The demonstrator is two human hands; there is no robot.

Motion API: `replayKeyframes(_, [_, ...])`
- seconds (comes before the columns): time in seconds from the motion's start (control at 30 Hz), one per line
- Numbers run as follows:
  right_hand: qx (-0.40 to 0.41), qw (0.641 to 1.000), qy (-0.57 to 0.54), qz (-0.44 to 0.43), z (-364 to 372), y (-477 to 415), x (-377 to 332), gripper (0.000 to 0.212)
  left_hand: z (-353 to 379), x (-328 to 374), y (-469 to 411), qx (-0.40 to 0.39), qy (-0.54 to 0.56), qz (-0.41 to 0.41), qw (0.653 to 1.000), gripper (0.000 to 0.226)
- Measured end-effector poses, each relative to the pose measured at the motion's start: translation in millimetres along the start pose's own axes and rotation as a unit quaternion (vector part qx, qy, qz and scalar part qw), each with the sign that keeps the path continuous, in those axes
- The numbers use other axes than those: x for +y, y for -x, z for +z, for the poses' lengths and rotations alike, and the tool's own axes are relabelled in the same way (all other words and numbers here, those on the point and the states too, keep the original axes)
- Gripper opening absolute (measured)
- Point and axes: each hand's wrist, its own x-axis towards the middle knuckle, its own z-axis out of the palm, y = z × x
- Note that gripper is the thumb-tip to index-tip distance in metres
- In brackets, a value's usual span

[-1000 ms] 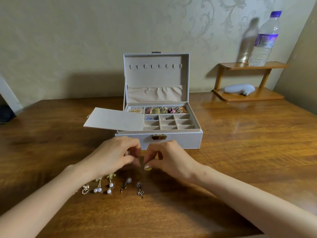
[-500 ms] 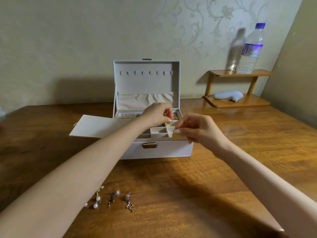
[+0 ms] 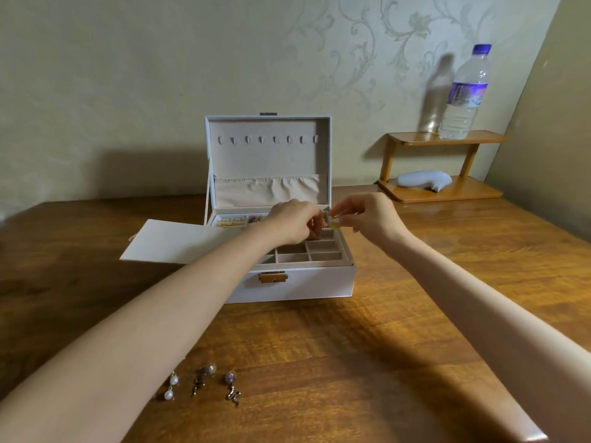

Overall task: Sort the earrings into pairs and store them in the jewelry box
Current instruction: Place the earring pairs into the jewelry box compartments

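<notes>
The white jewelry box [image 3: 297,286] stands open in the middle of the wooden table, its lid upright. My left hand [image 3: 292,223] reaches into the back row of its divided tray, fingers curled down on a small gold earring [image 3: 324,224]. My right hand [image 3: 367,215] hovers over the box's back right corner and pinches a small yellow earring [image 3: 334,223]. Near the front edge lie loose earrings: a pearl drop [image 3: 171,386], a dark snake earring [image 3: 200,380] and a second snake earring [image 3: 232,390]. My left forearm hides whatever lies left of them.
A flat white insert lid [image 3: 169,241] sticks out from the box's left side. At the back right stands a small wooden shelf [image 3: 447,139] with a water bottle [image 3: 465,94] on top and a white object [image 3: 423,180] below. A wall runs behind the table.
Both hands left the table in front of the box and rose to the tray's back right, each carrying a small earring. The view has shifted slightly closer to the box.
</notes>
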Motion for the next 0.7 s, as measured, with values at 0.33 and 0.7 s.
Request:
replayKeyframes(0.33, [-0.029, 0.988, 0.15, -0.008, 14.7, -17.6, 1.1, 0.018, 5.4, -3.9, 0.9, 0.117, -0.053, -0.01, 0.992, 0.013])
replayKeyframes(0.7, [-0.063, 0.952, 0.293, -0.067, 27.3, -18.2, -3.9, 0.028, -29.9, -38.6, 57.9, 0.179, 0.02, 0.015, 0.983, 0.016])
